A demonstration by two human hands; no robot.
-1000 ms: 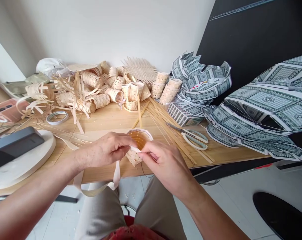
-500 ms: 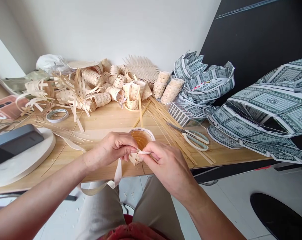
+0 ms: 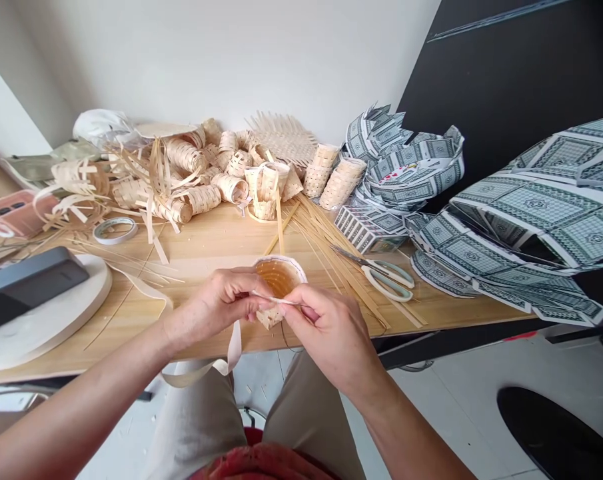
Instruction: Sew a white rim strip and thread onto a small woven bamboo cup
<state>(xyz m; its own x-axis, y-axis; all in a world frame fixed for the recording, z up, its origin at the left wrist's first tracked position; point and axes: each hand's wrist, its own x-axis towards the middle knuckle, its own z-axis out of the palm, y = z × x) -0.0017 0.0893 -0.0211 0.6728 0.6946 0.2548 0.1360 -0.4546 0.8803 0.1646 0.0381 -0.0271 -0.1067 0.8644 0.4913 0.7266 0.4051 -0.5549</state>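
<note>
My left hand holds a small woven bamboo basket at its side, tilted so that its amber-toned inside faces up. The basket has a pale rim, and its weave shows only in a small patch below my fingers. My right hand pinches a thin pale strip that runs across the front of the basket towards my left fingers. A long, wider pale strip hangs from beneath my left hand over the table's front edge.
Loose bamboo strips and scissors with pale green handles lie right of my hands. Woven bamboo pieces are heaped behind, beside a tape roll. A dark phone rests on a white round board. Patterned paper is piled at right.
The thin strip now shows longer and lies more level across the basket, reaching further left. Both hands have drawn closer around the basket, and less of its woven side shows.
</note>
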